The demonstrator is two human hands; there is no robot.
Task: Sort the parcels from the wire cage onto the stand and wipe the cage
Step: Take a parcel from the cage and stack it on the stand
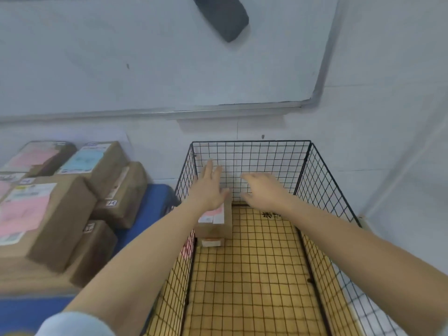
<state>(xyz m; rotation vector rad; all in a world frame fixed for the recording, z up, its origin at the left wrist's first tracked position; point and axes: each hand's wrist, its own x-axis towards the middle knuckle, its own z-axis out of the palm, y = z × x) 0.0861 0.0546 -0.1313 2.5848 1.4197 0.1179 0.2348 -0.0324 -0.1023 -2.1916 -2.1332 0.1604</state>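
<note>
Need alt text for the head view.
Left hand and right hand reach open into a black wire cage, toward a brown parcel at its left wall; more parcels are stacked on a blue stand beside it.

Whiteboard point(145, 57) on a pale wall point(388, 129)
A dark grey eraser point(224, 16) sits high on the board, above its metal ledge point(169, 112).

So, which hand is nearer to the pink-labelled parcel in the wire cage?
Left. The left hand is over the far end of the parcel, by the left wall of the cage; contact cannot be told. The right hand is to its right, apart from it.
</note>
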